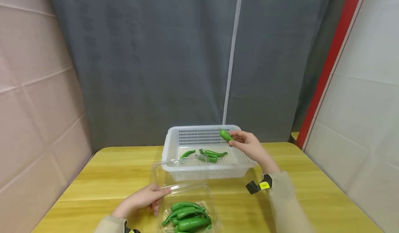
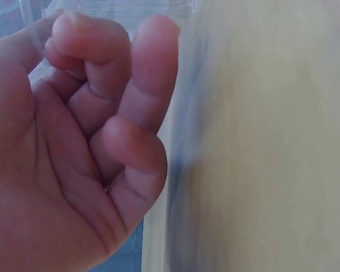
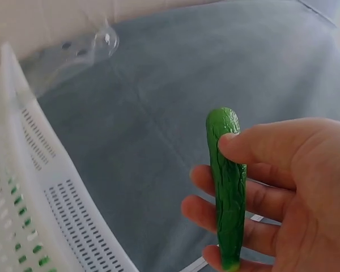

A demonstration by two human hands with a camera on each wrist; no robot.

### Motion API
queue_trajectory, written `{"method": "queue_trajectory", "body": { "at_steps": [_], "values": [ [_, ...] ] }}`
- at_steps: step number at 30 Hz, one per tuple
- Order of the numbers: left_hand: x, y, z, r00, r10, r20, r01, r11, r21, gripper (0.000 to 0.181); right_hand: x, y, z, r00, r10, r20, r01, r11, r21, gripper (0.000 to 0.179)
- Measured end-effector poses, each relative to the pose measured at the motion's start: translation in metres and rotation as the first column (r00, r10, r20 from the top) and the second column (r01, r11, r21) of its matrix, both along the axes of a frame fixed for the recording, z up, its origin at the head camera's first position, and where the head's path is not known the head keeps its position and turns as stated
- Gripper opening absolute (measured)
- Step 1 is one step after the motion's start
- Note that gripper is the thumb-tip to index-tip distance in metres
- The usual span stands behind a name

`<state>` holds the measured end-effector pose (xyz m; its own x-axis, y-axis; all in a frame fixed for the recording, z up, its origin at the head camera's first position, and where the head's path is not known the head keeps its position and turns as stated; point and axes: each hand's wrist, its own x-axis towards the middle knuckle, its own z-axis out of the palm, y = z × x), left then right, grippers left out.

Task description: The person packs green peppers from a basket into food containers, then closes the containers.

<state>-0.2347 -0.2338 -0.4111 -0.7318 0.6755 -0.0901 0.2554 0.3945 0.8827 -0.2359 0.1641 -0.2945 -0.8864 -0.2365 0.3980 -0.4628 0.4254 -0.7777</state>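
Observation:
Over the right part of the white basket point(image 1: 173, 139), my right hand point(image 1: 249, 145) holds a green chili pepper point(image 1: 225, 135). The right wrist view shows the thumb on one side of this wrinkled pepper point(image 3: 226, 187) and the fingers behind it. Several green peppers point(image 1: 215, 153) lie on the basket's slotted floor. My left hand point(image 1: 144, 200) pinches the left edge of a clear plastic clamshell box point(image 1: 215, 205) near its hinge. Inside the box is a pile of green peppers point(image 1: 190, 212). In the left wrist view, the other fingers point(image 2: 153, 68) curl loosely beside the plastic.
The box's raised clear lid point(image 1: 180, 170) leans toward the basket and overlaps its front wall. Everything stands on a yellow wooden table point(image 1: 124, 170). A grey curtain point(image 1: 149, 70) hangs behind, with pale panels point(image 1: 34, 104) at the sides.

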Motion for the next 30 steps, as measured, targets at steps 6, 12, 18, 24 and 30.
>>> {"method": "queue_trajectory", "body": {
  "at_steps": [6, 12, 18, 24, 30],
  "values": [
    [0.000, -0.001, -0.002, 1.000, -0.003, -0.002, 0.003, 1.000, -0.015, 0.069, 0.011, -0.004, -0.004, 1.000, 0.011, -0.019, -0.011, 0.999, -0.035, 0.033],
    [0.000, -0.002, -0.001, 1.000, 0.015, -0.020, -0.015, 0.999, -0.031, 0.069, 0.019, -0.007, 0.000, 0.998, 0.046, -0.041, -0.047, 0.999, -0.006, 0.032],
    [-0.005, 0.002, 0.001, 0.998, 0.000, -0.061, -0.003, 0.999, -0.051, 0.069, 0.032, -0.011, 0.005, 0.996, 0.022, -0.086, -0.014, 0.995, 0.101, 0.029],
    [-0.007, 0.003, 0.001, 0.998, -0.006, -0.067, 0.003, 0.999, -0.045, 0.069, 0.048, -0.025, 0.010, 0.985, 0.065, -0.159, -0.030, 0.977, 0.212, 0.026],
    [-0.003, 0.000, 0.000, 0.999, -0.002, -0.039, 0.001, 0.999, -0.037, 0.068, 0.060, -0.042, 0.011, 0.945, 0.229, -0.232, -0.163, 0.949, 0.271, 0.023]
  ]
}}
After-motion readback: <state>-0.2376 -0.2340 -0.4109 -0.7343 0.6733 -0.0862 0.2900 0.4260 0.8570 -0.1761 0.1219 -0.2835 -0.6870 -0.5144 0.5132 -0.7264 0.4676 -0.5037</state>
